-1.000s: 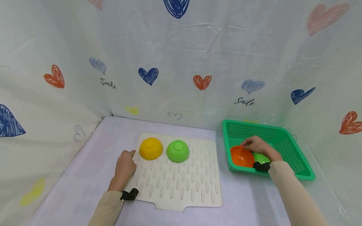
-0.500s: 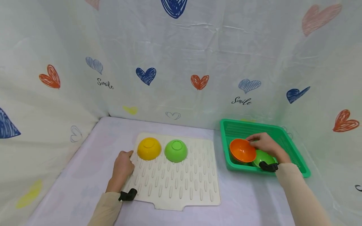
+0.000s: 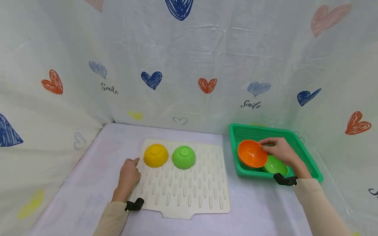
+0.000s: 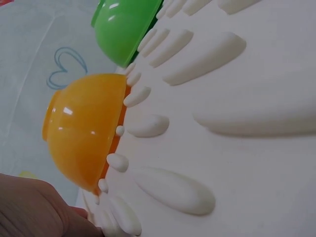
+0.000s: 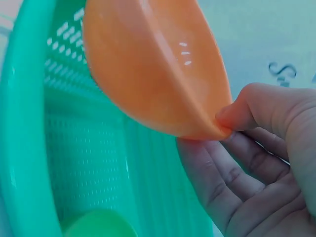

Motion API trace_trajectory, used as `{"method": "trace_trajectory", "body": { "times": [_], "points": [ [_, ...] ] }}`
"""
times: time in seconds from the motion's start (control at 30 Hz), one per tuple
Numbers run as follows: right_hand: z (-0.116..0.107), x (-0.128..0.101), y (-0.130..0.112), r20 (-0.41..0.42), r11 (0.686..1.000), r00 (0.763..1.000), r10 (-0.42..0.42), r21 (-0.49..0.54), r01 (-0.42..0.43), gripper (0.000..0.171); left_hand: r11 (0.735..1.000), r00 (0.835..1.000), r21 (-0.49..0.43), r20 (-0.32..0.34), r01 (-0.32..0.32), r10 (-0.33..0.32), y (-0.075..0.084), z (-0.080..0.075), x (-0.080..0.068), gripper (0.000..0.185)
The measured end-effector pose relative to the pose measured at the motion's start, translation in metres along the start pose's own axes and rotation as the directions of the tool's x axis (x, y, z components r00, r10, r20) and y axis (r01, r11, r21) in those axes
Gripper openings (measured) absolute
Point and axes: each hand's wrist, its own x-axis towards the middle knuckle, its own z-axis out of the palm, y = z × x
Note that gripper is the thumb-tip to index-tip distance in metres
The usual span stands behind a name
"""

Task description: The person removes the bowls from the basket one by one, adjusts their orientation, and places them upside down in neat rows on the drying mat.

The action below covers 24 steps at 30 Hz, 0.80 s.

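My right hand (image 3: 280,151) pinches the rim of an orange bowl (image 3: 250,154), thumb inside and fingers beneath in the right wrist view. The bowl is tilted, raised within the green basket (image 3: 313,165). A light green bowl (image 3: 275,165) lies in the basket under that hand. My left hand (image 3: 129,173) holds the left edge of a white ridged draining mat (image 3: 203,183); its fingertips are partly hidden in the left wrist view. Upside down on the mat's far left part sit a yellow bowl (image 3: 155,156) and, to its right, another green bowl (image 3: 183,158).
The table (image 3: 97,183) has a pale cloth cover. A white curtain (image 3: 177,49) printed with hearts closes off the back and both sides. Between mat and basket runs a narrow strip of cloth. The basket's raised walls surround the green bowl.
The right hand has lifted the orange bowl up from the basket's near left corner, uncovering more of the green bowl there. My left hand stays at the mat's edge.
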Motion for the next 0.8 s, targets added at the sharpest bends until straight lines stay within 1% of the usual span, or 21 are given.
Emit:
{"method": "trace_trajectory", "body": {
  "times": [0.23,0.47,0.7,0.8],
  "points": [
    [0.014,-0.013,-0.021,-0.044,0.997,0.999,-0.007,0.075,0.01,0.038,1.0,1.0,0.0,-0.001,0.003,-0.003,0.003,0.001,-0.003,0.048],
    [0.035,-0.027,-0.036,-0.097,0.99,0.995,-0.014,0.141,0.028,0.033,1.0,0.999,-0.007,0.028,0.024,-0.023,0.002,-0.003,-0.005,0.048],
    [0.066,-0.038,-0.055,-0.139,0.973,0.99,-0.02,0.224,0.051,0.031,0.999,0.999,-0.021,0.02,0.03,-0.03,0.002,-0.006,-0.003,0.048],
    [0.085,-0.043,-0.063,-0.165,0.958,0.986,-0.031,0.278,0.077,0.03,0.999,1.0,-0.03,0.021,0.022,-0.021,0.003,-0.005,-0.002,0.047]
  ]
}}
